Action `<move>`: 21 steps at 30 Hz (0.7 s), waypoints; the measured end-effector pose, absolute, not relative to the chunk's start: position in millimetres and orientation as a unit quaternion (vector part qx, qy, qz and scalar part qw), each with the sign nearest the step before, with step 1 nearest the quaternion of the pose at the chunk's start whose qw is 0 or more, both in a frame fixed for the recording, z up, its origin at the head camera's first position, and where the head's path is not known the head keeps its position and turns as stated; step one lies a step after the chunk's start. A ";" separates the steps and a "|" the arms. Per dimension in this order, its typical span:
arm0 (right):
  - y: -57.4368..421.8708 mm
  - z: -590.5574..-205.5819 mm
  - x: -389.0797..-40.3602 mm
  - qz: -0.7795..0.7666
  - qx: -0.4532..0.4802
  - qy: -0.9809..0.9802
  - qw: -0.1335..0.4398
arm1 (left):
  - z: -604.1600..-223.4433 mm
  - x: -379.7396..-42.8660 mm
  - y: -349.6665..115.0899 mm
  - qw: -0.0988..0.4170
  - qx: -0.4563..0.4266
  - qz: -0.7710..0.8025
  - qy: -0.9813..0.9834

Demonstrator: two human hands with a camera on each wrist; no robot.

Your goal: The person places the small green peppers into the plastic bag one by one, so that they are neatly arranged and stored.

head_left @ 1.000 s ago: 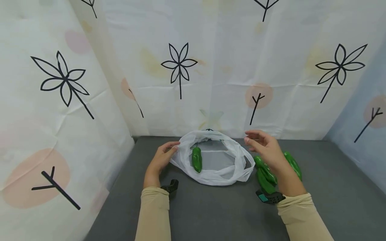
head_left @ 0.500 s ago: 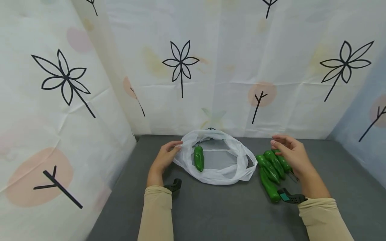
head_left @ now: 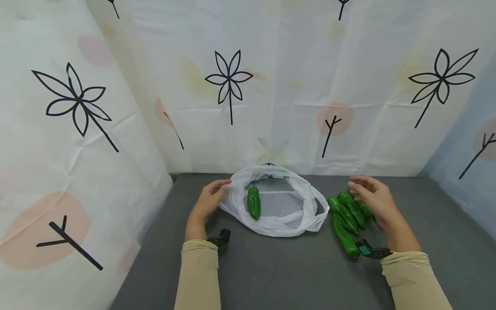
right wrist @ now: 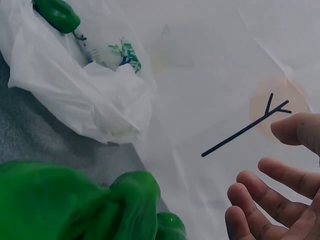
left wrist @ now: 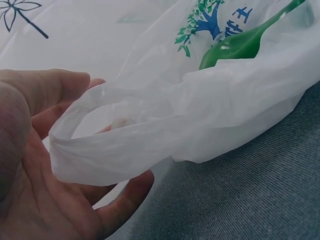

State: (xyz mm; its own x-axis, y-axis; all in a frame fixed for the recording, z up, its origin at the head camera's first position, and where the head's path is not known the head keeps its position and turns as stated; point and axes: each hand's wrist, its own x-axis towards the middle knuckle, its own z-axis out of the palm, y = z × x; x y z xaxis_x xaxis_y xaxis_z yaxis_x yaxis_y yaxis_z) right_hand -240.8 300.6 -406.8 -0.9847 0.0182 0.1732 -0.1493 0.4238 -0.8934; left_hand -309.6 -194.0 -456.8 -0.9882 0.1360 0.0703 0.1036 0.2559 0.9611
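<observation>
Table edges: the dark grey table [head_left: 286,275] meets a white cloth wall printed with black line flowers [head_left: 279,86] just behind the bag; its left edge slants along the same cloth, and the bluish cloth side bounds the far right.
Room: grey tabletop shows in front of the bag between the forearms, and again right of the pepper pile.
Bag: a thin white plastic bag [head_left: 280,230] lies with its round mouth facing up; its far rim overlaps the table's back edge in the head view.
Bagged pepper: one glossy green long pepper [head_left: 253,203] lies inside, toward the left of the mouth.
Pepper pile: at least four glossy green peppers [head_left: 342,215] lie together on the table, just right of the bag.
Left hand: the left hand [head_left: 207,202] is at the bag's left rim, thumb and fingers apart around a handle loop.
Right hand: the right hand [head_left: 376,200] hovers by the pile's far right end, fingers apart, slightly bent and holding nothing.
Since a second ago: the right hand has shifted from the bag's right rim over to the pile, uncovering more peppers; left hand, bag and bagged pepper stay nearly as they were.
</observation>
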 end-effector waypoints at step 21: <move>325.1 -420.8 -242.9 0.506 -0.043 -0.853 0.117 | -458.8 -310.9 -194.8 0.009 0.084 0.603 0.793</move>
